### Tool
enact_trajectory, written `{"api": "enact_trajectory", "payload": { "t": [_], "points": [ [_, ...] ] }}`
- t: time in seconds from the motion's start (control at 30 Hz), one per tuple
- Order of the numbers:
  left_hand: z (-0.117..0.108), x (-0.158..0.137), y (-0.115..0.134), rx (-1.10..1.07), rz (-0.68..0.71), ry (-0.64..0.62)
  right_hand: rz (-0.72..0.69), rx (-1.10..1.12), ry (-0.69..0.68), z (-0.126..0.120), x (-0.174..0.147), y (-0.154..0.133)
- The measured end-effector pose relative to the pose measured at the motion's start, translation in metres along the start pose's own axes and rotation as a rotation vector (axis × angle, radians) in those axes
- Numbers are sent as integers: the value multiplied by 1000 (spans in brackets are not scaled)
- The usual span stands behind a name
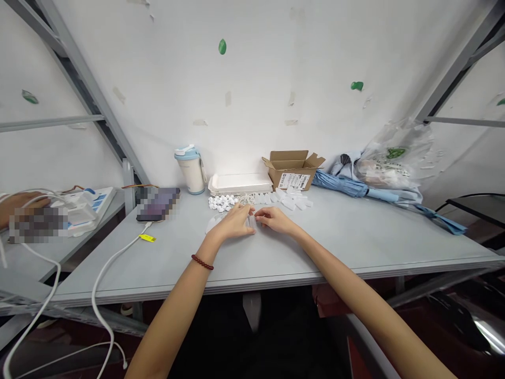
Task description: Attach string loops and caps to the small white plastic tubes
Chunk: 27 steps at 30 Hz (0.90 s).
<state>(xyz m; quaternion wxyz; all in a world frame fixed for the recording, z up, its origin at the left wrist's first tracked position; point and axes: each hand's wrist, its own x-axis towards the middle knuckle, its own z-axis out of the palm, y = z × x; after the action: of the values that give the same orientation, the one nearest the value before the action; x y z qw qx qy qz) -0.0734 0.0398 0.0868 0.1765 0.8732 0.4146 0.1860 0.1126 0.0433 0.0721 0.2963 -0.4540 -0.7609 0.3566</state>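
My left hand (235,223), with a beaded bracelet at its wrist, curls around a small translucent plastic piece (252,224) just above the table. Close on its right, my right hand (275,219) has its fingers pinched together at the same spot; what they hold is hidden. Under and beside my left hand lie clear plastic pieces (212,223). Just beyond the hands are a heap of small white caps (221,203), a bunch of thin whitish pieces (246,199) and several translucent plastic tubes (294,201).
Behind the small parts stand white trays (241,184) and an open cardboard box (294,171). A tumbler (191,171) and a cabled phone (158,204) are to the left. A folded blue umbrella (347,185) and a plastic bag (394,158) lie right. Another person's hand (23,205) shows far left.
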Motion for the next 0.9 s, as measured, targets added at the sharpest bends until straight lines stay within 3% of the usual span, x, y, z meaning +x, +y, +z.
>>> {"api": "enact_trajectory", "payload": {
  "t": [0.23,0.67,0.9],
  "points": [
    [0,-2,-3,24,27,15,-38,-52,15,1,-1,-1],
    [-18,-5,7,58,-74,-83,15,-47,-112,-5,-3,-2],
    [-17,-7,1,34,-57,-69,7,-67,-65,0,-1,1]
  ]
}}
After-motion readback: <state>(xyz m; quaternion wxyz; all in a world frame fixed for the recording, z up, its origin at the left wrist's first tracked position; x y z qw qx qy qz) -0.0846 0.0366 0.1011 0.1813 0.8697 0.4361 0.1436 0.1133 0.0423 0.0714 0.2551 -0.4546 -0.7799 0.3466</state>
